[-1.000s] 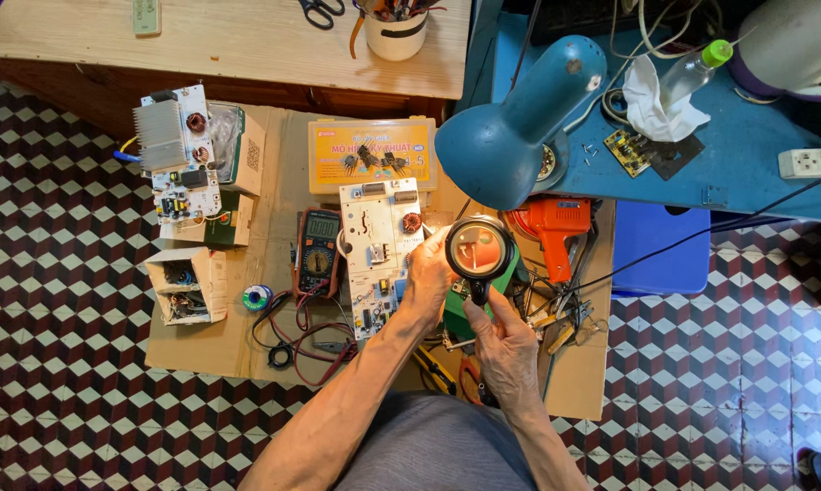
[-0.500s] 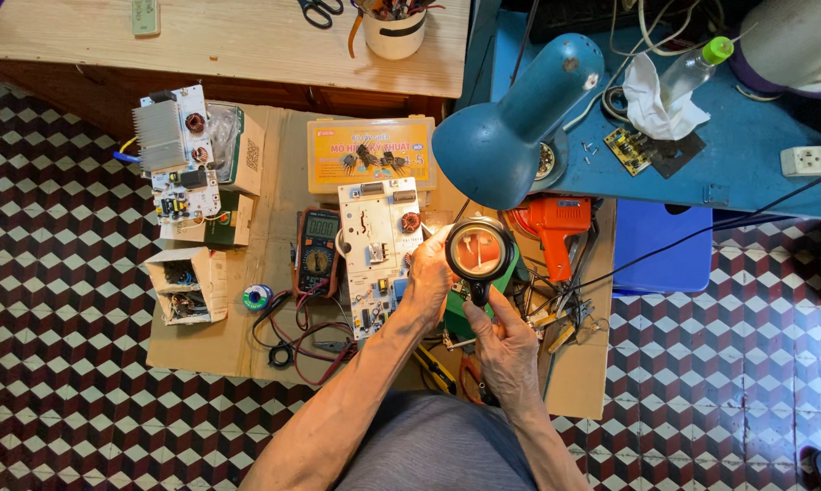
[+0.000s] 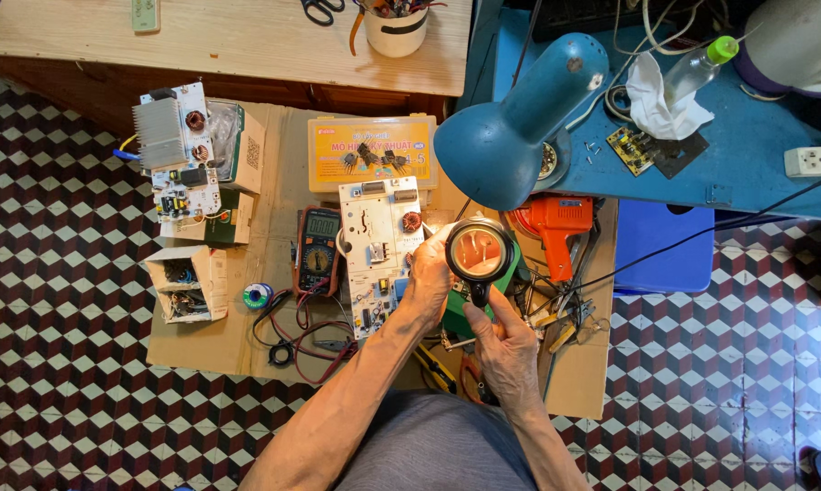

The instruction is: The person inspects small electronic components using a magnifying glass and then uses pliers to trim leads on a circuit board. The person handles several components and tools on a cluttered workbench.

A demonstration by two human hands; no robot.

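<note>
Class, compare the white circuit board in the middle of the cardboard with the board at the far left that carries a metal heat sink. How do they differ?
The middle circuit board lies flat on the cardboard; the left board rests raised on small boxes. The left board bears a large finned heat sink; the middle one shows none. The left hand is at the middle board's edge; nobody touches the left board. Both are white and carry a copper coil.

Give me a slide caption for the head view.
Right hand holds magnifying glass; left hand rests on white circuit board.
</note>
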